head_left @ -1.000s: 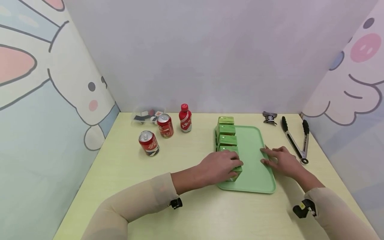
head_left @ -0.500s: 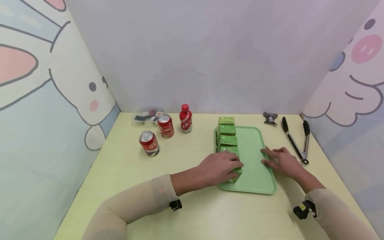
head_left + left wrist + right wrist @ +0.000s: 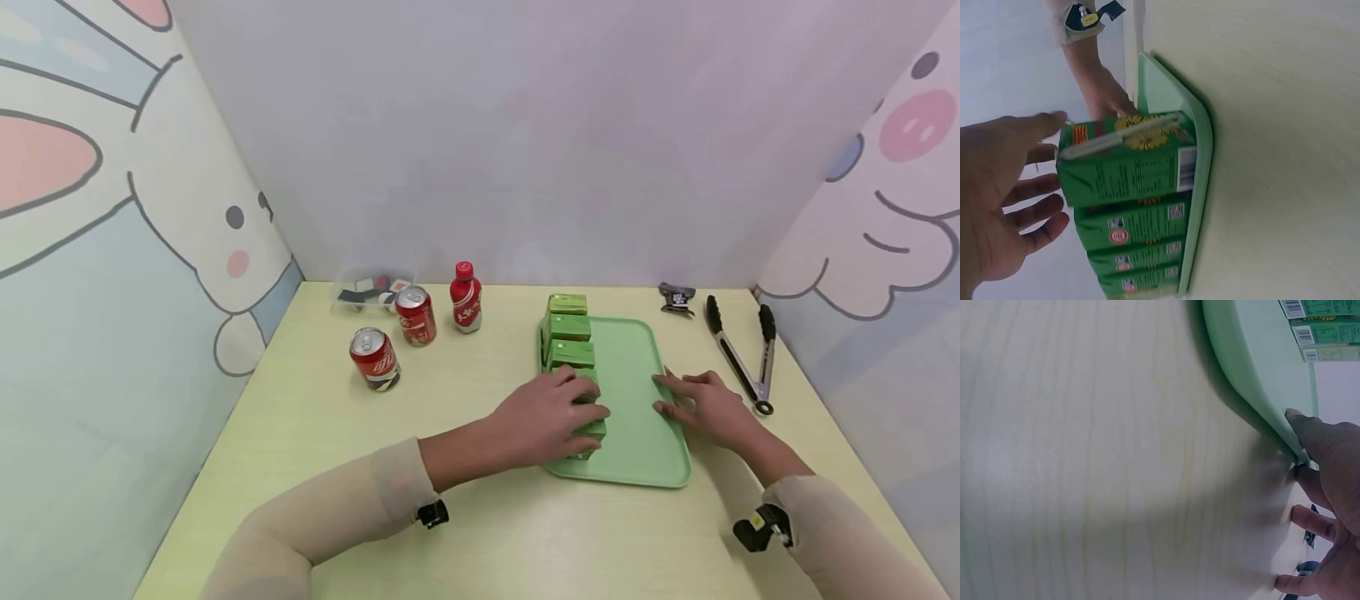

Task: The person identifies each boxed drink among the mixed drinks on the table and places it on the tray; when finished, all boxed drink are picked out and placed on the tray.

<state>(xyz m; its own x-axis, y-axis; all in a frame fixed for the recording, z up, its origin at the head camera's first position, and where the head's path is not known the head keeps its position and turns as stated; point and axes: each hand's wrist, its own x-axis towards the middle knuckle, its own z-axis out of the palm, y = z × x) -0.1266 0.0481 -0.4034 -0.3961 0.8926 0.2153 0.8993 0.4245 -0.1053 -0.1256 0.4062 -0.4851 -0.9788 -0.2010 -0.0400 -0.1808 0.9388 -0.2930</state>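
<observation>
Several green drink cartons (image 3: 572, 353) stand in a row along the left side of a light green tray (image 3: 637, 425). My left hand (image 3: 543, 421) is over the nearest carton (image 3: 1129, 169), which carries a straw on its side in the left wrist view. There the thumb is at the carton's corner and the other fingers are spread loosely past its edge, not curled round it. My right hand (image 3: 712, 408) rests at the tray's right rim. In the right wrist view its thumb lies inside the rim, with fairly straight fingers outside. The left hand partly hides the front cartons.
Two red cans (image 3: 375, 358) and a red bottle (image 3: 466, 298) stand left of the tray. Behind them is a clear container (image 3: 367, 290) with small items. Tongs (image 3: 738, 358) and a small black packet (image 3: 677, 298) lie to the right. Walls enclose the table's back and sides.
My left hand's fingers have spread and shifted slightly back over the front cartons. The right hand and tray hold their place; the head view has drifted a little.
</observation>
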